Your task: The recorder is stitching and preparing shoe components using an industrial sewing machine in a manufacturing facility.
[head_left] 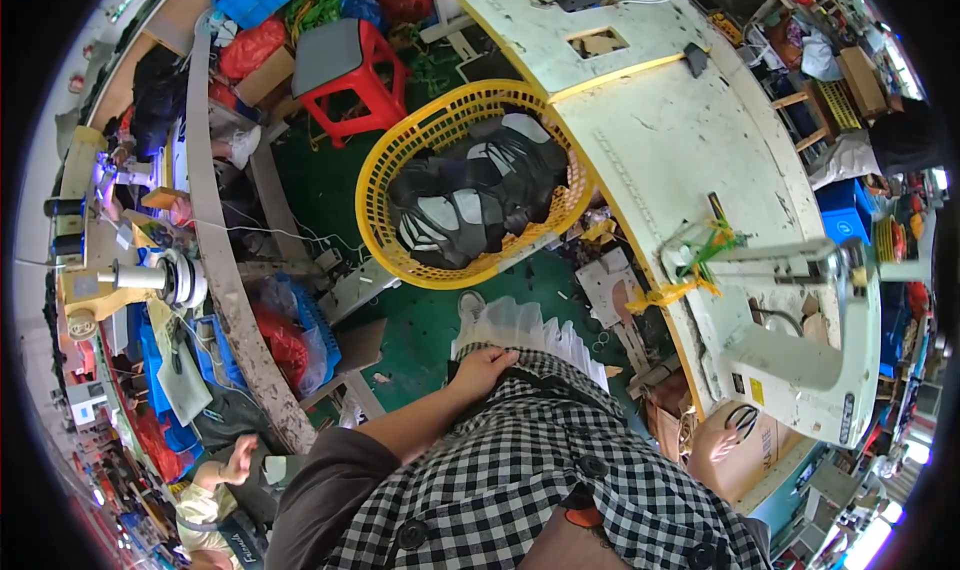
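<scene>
My left hand (482, 372) is closed in a loose fist against the front of my black-and-white checked garment (520, 450). Anything inside its fingers is hidden. At the right, beside the sewing machine's base, my right hand (712, 440) has its fingers at the dark handle loops of a pair of scissors (742, 420) and appears to grip them. Ahead of me on the floor stands a yellow plastic basket (372, 225). It is heaped with black, grey and white pieces that look like shoe uppers (450, 220).
A white sewing machine (800, 370) sits on a worn pale table (690, 150), with yellow and green ties (700, 260) hanging by it. Beyond the basket is a red stool (350, 85) with a grey top. Another worktable edge (225, 300) curves along the left; another person's hand (238, 460) shows there.
</scene>
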Available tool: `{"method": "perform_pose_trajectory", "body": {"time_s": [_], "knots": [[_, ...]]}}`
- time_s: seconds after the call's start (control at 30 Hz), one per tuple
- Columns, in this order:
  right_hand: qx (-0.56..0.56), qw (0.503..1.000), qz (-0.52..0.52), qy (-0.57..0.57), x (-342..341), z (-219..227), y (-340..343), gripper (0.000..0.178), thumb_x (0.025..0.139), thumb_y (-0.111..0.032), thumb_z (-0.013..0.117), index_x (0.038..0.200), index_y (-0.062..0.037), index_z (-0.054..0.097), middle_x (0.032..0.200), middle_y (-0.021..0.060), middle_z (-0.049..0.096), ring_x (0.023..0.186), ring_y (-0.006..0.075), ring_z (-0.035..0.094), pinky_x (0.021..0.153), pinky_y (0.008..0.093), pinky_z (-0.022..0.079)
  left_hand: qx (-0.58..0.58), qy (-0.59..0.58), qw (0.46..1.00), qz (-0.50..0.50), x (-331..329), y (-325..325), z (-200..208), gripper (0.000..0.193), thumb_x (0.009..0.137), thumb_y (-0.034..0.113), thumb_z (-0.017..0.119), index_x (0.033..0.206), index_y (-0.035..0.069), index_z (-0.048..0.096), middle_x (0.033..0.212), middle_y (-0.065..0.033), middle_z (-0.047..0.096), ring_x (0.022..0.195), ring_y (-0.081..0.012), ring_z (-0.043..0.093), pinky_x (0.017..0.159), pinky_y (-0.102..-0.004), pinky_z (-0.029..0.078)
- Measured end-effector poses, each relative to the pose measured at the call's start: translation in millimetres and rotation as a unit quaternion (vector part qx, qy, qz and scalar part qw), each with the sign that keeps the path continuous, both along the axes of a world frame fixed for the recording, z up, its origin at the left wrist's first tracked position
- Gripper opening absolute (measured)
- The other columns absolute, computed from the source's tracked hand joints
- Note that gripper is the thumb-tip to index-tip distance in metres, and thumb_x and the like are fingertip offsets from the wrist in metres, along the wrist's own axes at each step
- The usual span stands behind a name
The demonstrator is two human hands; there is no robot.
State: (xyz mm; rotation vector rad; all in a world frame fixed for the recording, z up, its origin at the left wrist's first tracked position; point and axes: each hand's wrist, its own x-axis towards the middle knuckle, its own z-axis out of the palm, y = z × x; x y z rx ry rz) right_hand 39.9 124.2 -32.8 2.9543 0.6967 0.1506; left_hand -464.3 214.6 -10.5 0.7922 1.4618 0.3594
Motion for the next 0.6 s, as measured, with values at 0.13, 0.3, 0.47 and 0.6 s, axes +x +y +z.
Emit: {"method": "perform_pose_trajectory", "body": {"time_s": [0.13, 0.3, 0.47, 0.6], "knots": [[0.013, 0.945, 0.266, 0.19, -101.7, -54.4, 3.2, 0.055, 0.069, -0.028, 0.073, 0.116, -0.0094, 0.05, 0.107, 0.0136, 0.051, 0.1, 0.0302, 0.048, 0.088, 0.0431, 0.038, 0.249, 0.215, 0.935, -0.132, -69.5, -14.6, -108.0, 0.034, 0.089, 0.034, 0.055, 0.081, 0.002, 0.065, 0.078, -0.0164, 0.063, 0.073, -0.0287, 0.061, 0.067, -0.0371, 0.046], [0.058, 0.836, 0.333, 0.432, -242.9, -114.9, 128.8, 0.062, 0.071, -0.024, 0.072, 0.122, -0.0071, 0.042, 0.103, 0.0148, 0.051, 0.09, 0.0297, 0.053, 0.081, 0.0391, 0.045, 0.075, 0.329, 0.929, 0.153, -160.4, 74.7, -124.5, 0.038, 0.085, 0.036, 0.06, 0.097, 0.0, 0.057, 0.088, -0.0205, 0.057, 0.088, -0.0391, 0.055, 0.08, -0.0418, 0.046], [0.084, 0.843, 0.28, 0.452, -337.0, -144.7, 268.6, 0.072, 0.074, -0.032, 0.07, 0.128, -0.0007, 0.034, 0.112, 0.0238, 0.049, 0.096, 0.0278, 0.055, 0.083, 0.0399, 0.046, 0.006, 0.474, 0.862, 0.177, -228.9, 124.1, -183.2, 0.08, 0.083, 0.023, 0.066, 0.137, 0.007, 0.009, 0.126, -0.0214, 0.044, 0.101, -0.0362, 0.054, 0.084, -0.0463, 0.046], [0.101, 0.897, 0.238, 0.359, -311.0, -207.3, 344.2, 0.077, 0.074, -0.034, 0.071, 0.13, 0.0013, 0.032, 0.121, 0.0273, 0.047, 0.104, 0.0253, 0.055, 0.083, 0.038, 0.047, -0.047, 0.318, 0.921, 0.222, -241.6, 145.3, -219.7, 0.066, 0.078, 0.008, 0.063, 0.129, -0.003, 0.021, 0.121, -0.0232, 0.05, 0.113, -0.0386, 0.049, 0.091, -0.0417, 0.042]]}}
